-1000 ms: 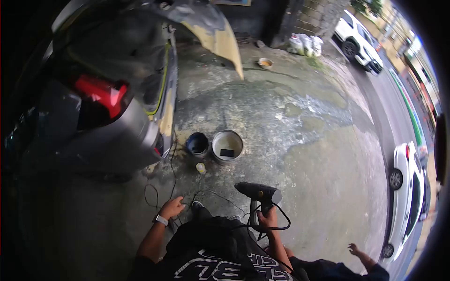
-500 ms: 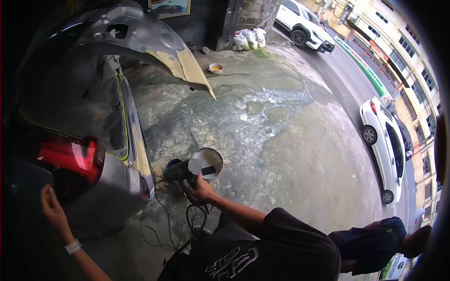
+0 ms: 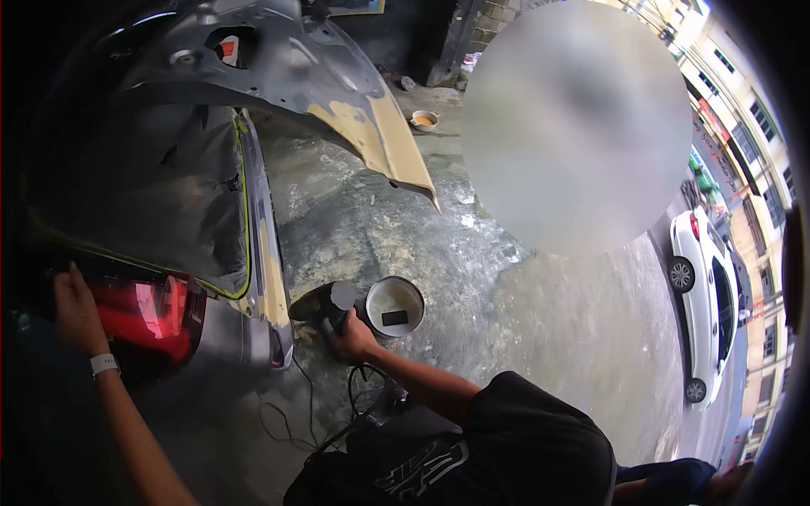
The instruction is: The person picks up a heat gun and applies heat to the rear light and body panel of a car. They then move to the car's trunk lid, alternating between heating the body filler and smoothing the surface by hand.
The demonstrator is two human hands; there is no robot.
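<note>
My right hand [image 3: 354, 336] is wrapped round the handle of a black blow dryer [image 3: 321, 305], its round grey end facing up and right. The barrel is close to the car's rear corner and its edge with beige filler [image 3: 272, 287]. My left hand [image 3: 78, 310], with a white band on the wrist, lies at the outer side of the red tail light [image 3: 143, 316]. Its fingers are stretched out and hold nothing; whether they press on the body is hard to tell. Beside the dryer stands a round pail [image 3: 419, 295] with a dark block [image 3: 394, 318] in it.
The raised panel [image 3: 401, 156], patched with beige filler, reaches over the floor. A bowl of orange liquid [image 3: 424, 121] sits beyond it. Cords [image 3: 308, 396] lie near my body. A white car [image 3: 700, 312] is on the street. Another person's dark sleeve [image 3: 666, 481] shows lower right. A blurred disc hides the upper right.
My left hand has risen in view from below the tail light to beside it. The dryer stays in my right hand near the rear corner. The view has shifted, and a blur covers the street.
</note>
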